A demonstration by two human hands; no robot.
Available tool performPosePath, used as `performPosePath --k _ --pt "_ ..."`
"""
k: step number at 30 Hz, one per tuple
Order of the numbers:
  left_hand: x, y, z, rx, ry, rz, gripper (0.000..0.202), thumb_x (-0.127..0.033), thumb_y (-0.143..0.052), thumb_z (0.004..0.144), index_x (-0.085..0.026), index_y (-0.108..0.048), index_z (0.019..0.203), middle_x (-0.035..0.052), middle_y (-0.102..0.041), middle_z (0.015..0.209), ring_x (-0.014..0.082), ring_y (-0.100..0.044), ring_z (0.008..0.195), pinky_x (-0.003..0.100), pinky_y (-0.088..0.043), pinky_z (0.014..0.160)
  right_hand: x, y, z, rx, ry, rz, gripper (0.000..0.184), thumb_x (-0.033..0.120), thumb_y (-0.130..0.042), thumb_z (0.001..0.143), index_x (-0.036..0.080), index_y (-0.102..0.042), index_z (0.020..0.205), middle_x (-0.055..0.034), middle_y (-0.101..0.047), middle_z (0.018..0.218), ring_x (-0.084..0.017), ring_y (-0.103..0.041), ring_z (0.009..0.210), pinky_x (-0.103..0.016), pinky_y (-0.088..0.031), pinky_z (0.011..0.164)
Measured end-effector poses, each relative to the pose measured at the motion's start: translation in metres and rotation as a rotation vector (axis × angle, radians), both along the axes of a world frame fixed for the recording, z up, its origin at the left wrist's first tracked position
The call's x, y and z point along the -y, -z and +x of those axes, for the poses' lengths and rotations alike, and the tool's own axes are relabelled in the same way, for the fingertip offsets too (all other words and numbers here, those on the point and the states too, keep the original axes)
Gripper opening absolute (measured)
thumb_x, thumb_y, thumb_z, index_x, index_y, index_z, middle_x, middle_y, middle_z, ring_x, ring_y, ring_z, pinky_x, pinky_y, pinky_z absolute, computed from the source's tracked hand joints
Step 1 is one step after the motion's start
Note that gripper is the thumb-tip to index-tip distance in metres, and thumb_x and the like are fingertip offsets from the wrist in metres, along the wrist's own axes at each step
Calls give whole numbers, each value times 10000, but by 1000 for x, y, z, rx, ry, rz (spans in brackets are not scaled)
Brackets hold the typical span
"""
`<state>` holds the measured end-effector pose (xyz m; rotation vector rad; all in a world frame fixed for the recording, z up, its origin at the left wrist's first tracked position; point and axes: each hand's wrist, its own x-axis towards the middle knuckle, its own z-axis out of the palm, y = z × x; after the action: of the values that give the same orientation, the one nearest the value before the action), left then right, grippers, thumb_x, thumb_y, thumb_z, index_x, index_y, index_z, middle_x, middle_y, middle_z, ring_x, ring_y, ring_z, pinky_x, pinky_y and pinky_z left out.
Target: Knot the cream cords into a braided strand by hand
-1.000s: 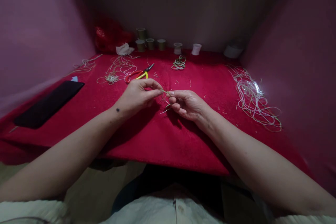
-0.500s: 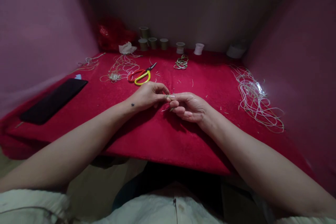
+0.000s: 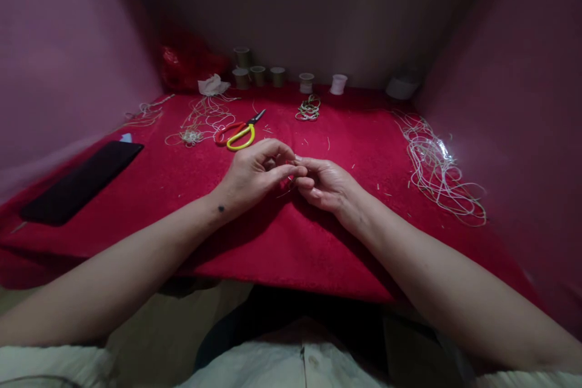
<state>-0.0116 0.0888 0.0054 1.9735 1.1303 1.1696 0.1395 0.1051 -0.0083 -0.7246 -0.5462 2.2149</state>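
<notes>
Over the middle of the red cloth my left hand (image 3: 257,177) and my right hand (image 3: 328,185) meet at the fingertips. A thin cord (image 3: 286,191), mostly hidden by the fingers, is pinched between them, and its loose end pokes out below. My right thumb and fingers are closed on it. The left thumb and forefinger press in from the other side, touching the right fingertips. Just beyond my left hand lie scissors (image 3: 242,136) with one red and one yellow handle, blades pointing away.
Tangled pale cords lie at the right (image 3: 439,176) and at the left (image 3: 195,127). A small knotted cord bundle (image 3: 309,108) sits before several thread spools (image 3: 277,77). A black phone-like slab (image 3: 82,182) rests at the left. Cord snippets dot the red cloth (image 3: 254,254).
My left hand has shifted its grip, with its thumb now reaching over the right fingertips and its fingers more arched. The whole view has moved slightly. The right hand keeps its pinch.
</notes>
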Motion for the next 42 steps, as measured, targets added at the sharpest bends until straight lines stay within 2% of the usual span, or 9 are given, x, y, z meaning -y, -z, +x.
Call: performPosePath --k 8,15,21,27,29,32,35,38,42 --pt "-6 6 -2 -122 -46 176 30 -173 -631 772 -159 -656 767 6 -602 722 113 -542 676 249 -413 626 4 2 -2 43 49 36 257 42 -345 899 113 -503 708 42 -451 481 -25 -353 311 -121 -170 240" --pt "-2 3 0 -71 -49 -14 56 -188 -591 804 -143 -624 807 30 -644 751 122 -573 664 252 -444 612 5 0 -4 51 80 35 243 62 -371 907 114 -504 710 47 -456 474 -22 -364 325 -119 -190 258" --pt "-4 3 -3 -240 -11 294 59 -177 -583 829 -176 -642 828 23 -573 753 127 -515 695 265 -420 651 5 2 -5 77 76 57 226 53 -389 880 133 -504 703 51 -457 481 -22 -359 328 -125 -180 260" --pt "-6 6 -4 -305 24 340 78 -164 -534 834 -168 -601 794 32 -570 766 144 -525 744 287 -425 701 6 3 -5 81 75 60 231 54 -401 873 128 -502 679 43 -462 477 -25 -369 324 -128 -185 258" --pt "-4 5 -2 -250 -23 237 66 -185 -546 823 -161 -593 783 26 -580 750 136 -525 710 277 -425 669 6 3 -5 73 89 63 220 68 -415 878 125 -503 685 43 -472 476 -27 -375 324 -131 -183 258" --pt "1 -2 3 -51 -78 -99 84 -238 -581 803 -161 -582 770 -3 -580 661 103 -497 567 235 -391 521 6 4 -6 49 108 81 214 87 -425 890 120 -511 697 45 -483 473 -27 -389 326 -131 -189 268" --pt "6 -8 7 173 -78 -400 104 -251 -607 787 -176 -546 749 -55 -493 496 67 -385 399 210 -287 392 5 8 -8 10 145 131 177 85 -448 886 114 -527 731 46 -505 486 -29 -423 348 -131 -233 299" --pt "6 -9 9 331 -62 -544 126 -226 -616 778 -187 -511 720 -74 -430 423 55 -323 342 202 -217 350 5 10 -9 15 178 165 144 86 -470 881 122 -535 758 48 -526 502 -35 -457 369 -141 -270 326" --pt "2 -6 6 378 -63 -618 139 -212 -637 756 -182 -511 704 -60 -459 446 47 -329 337 200 -212 342 8 7 -10 98 232 216 128 110 -503 873 143 -526 751 50 -542 512 -48 -477 375 -154 -274 325"
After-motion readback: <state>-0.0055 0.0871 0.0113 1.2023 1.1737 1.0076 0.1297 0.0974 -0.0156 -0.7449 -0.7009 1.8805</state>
